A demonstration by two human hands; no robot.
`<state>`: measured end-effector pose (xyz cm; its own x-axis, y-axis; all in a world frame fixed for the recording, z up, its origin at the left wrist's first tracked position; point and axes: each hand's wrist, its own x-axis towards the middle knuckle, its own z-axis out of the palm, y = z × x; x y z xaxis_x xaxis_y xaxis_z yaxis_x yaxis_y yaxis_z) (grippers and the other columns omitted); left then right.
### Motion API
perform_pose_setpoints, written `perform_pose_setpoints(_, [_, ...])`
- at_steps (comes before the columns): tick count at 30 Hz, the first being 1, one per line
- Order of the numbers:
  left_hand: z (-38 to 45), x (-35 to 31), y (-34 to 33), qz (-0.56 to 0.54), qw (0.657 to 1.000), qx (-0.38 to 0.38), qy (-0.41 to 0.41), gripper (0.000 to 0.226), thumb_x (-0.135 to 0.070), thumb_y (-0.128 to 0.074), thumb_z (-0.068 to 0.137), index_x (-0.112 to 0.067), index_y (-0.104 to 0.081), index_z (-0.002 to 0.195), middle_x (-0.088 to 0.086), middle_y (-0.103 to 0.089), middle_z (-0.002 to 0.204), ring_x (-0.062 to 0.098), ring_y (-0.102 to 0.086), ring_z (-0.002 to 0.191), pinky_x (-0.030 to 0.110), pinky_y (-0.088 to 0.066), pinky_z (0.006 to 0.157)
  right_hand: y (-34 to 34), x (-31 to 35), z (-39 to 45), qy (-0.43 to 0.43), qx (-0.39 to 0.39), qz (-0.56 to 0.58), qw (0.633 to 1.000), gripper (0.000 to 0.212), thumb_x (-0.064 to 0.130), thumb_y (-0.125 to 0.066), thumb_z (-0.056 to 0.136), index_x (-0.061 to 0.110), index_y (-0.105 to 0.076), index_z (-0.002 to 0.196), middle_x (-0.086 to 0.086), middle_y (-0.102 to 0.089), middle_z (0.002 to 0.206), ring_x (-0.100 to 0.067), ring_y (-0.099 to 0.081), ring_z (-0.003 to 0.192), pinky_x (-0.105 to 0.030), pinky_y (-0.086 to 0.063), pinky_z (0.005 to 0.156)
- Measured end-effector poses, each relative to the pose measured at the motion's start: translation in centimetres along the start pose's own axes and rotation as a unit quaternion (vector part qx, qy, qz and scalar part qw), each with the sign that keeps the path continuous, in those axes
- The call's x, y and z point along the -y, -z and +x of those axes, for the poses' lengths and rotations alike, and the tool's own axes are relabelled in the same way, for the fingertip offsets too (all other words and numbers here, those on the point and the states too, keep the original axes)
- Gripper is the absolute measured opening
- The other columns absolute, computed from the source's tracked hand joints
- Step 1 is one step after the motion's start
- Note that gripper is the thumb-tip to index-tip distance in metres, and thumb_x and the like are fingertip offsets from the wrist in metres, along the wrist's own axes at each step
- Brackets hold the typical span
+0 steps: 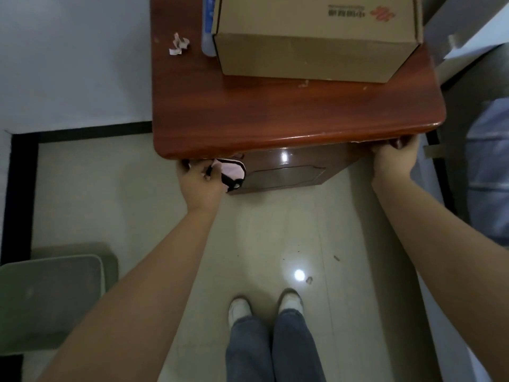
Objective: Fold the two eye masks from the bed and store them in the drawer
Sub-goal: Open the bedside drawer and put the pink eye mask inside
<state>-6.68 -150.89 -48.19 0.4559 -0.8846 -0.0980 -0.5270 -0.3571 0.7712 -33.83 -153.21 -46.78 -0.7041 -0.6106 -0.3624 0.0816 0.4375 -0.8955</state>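
A reddish-brown nightstand (275,117) stands in front of me, and its dark glossy drawer front (286,172) shows below the top's front edge. My left hand (199,179) is at the left front corner under the top, shut on a folded pink eye mask with black trim (232,172). I cannot tell whether one or two masks are in that hand. My right hand (395,158) grips under the right front corner of the top, fingers curled out of sight. The drawer looks closed.
A cardboard box (316,37) fills the back of the nightstand top, with a blue-and-white object (208,26) beside it. Crumpled paper (179,44) lies on the white surface to the left. A green bin (52,299) stands at lower left. A blue fabric (490,172) is at right.
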Motion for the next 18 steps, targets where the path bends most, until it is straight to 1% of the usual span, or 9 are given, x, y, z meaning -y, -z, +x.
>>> perform_pose_setpoints(2, [-0.9, 0.6, 0.6, 0.014, 1.000, 0.017, -0.004, 0.008, 0.005, -0.061, 0.079, 0.010, -0.067, 0.082, 0.033, -0.045, 0.126, 0.040, -0.048, 0.115, 0.009, -0.030, 0.085, 1.0, -0.1, -0.9, 0.009, 0.001, -0.013, 1.000, 0.058, -0.003, -0.049, 0.074, 0.018, -0.037, 0.127, 0.001, -0.053, 0.110, -0.011, -0.051, 0.099, -0.029, -0.045, 0.093])
perform_pose_setpoints(5, [-5.2, 2.0, 2.2, 0.042, 0.997, 0.059, 0.009, 0.011, 0.006, -0.060, 0.080, 0.011, -0.066, 0.088, 0.034, -0.043, 0.128, 0.043, -0.048, 0.116, 0.026, -0.039, 0.094, 4.3, -1.4, -3.0, -0.004, 0.015, -0.039, 0.999, 0.052, 0.002, -0.053, 0.077, 0.017, -0.038, 0.124, 0.010, -0.051, 0.098, -0.003, -0.051, 0.087, -0.022, -0.043, 0.082])
perform_pose_setpoints(7, [-7.8, 3.0, 2.9, 0.075, 0.994, 0.077, 0.026, 0.012, 0.005, -0.059, 0.082, 0.011, -0.066, 0.089, 0.033, -0.043, 0.130, 0.043, -0.049, 0.115, 0.013, -0.034, 0.086, 6.5, -2.7, -4.2, -0.025, 0.019, -0.089, 0.996, 0.051, 0.002, -0.055, 0.077, 0.011, -0.037, 0.124, 0.000, -0.052, 0.108, -0.011, -0.049, 0.096, -0.026, -0.041, 0.086])
perform_pose_setpoints(8, [-8.6, 3.4, 3.1, 0.090, 0.991, 0.090, 0.039, 0.013, 0.004, -0.059, 0.083, 0.011, -0.066, 0.090, 0.032, -0.042, 0.133, 0.041, -0.049, 0.116, 0.013, -0.032, 0.083, 7.2, -3.4, -4.6, -0.028, 0.022, -0.121, 0.992, 0.053, 0.001, -0.057, 0.077, 0.009, -0.036, 0.125, -0.007, -0.052, 0.117, -0.015, -0.049, 0.101, -0.028, -0.040, 0.089])
perform_pose_setpoints(11, [-9.3, 3.8, 3.4, 0.128, 0.980, 0.136, 0.069, 0.015, 0.003, -0.056, 0.085, 0.011, -0.066, 0.093, 0.028, -0.042, 0.137, 0.037, -0.048, 0.119, 0.022, -0.031, 0.090, 7.6, -4.8, -5.6, 0.006, 0.051, -0.204, 0.978, 0.066, 0.001, -0.063, 0.074, 0.011, -0.030, 0.130, -0.016, -0.037, 0.139, -0.028, -0.040, 0.125, -0.033, -0.034, 0.104])
perform_pose_setpoints(13, [-9.4, 3.5, 3.8, 0.136, 0.976, 0.155, 0.065, 0.014, 0.005, -0.055, 0.085, 0.012, -0.066, 0.091, 0.029, -0.050, 0.125, 0.038, -0.051, 0.113, 0.025, -0.032, 0.085, 7.2, -5.5, -6.2, 0.069, 0.059, -0.338, 0.937, 0.056, 0.008, -0.067, 0.074, 0.012, -0.040, 0.123, -0.019, -0.020, 0.148, -0.037, -0.024, 0.135, -0.049, -0.021, 0.114])
perform_pose_setpoints(15, [-9.8, 2.7, 4.7, 0.163, 0.968, 0.184, 0.054, 0.016, 0.001, -0.052, 0.087, 0.008, -0.065, 0.091, 0.028, -0.058, 0.112, 0.037, -0.054, 0.103, 0.026, -0.031, 0.071, 6.8, -5.7, -6.6, 0.156, 0.072, -0.481, 0.860, 0.032, 0.014, -0.066, 0.075, 0.009, -0.055, 0.104, -0.021, -0.010, 0.152, -0.042, -0.004, 0.139, -0.057, 0.003, 0.111])
perform_pose_setpoints(16, [-10.2, 2.1, 5.3, 0.187, 0.961, 0.201, 0.030, 0.016, -0.002, -0.051, 0.089, 0.005, -0.065, 0.090, 0.025, -0.062, 0.103, 0.035, -0.057, 0.097, 0.024, -0.027, 0.061, 6.5, -5.6, -6.7, 0.202, 0.092, -0.522, 0.824, 0.024, 0.014, -0.065, 0.075, 0.008, -0.058, 0.098, -0.020, -0.013, 0.152, -0.041, 0.001, 0.140, -0.055, 0.010, 0.107])
perform_pose_setpoints(18, [-10.7, 0.2, 6.6, 0.213, 0.953, 0.208, -0.057, 0.015, -0.004, -0.050, 0.089, 0.001, -0.063, 0.085, 0.018, -0.065, 0.083, 0.030, -0.058, 0.079, 0.021, -0.019, 0.053, 5.9, -5.3, -7.3, 0.273, 0.165, -0.549, 0.772, 0.019, 0.012, -0.061, 0.078, 0.008, -0.062, 0.096, -0.019, -0.035, 0.145, -0.037, -0.013, 0.140, -0.054, 0.012, 0.108])
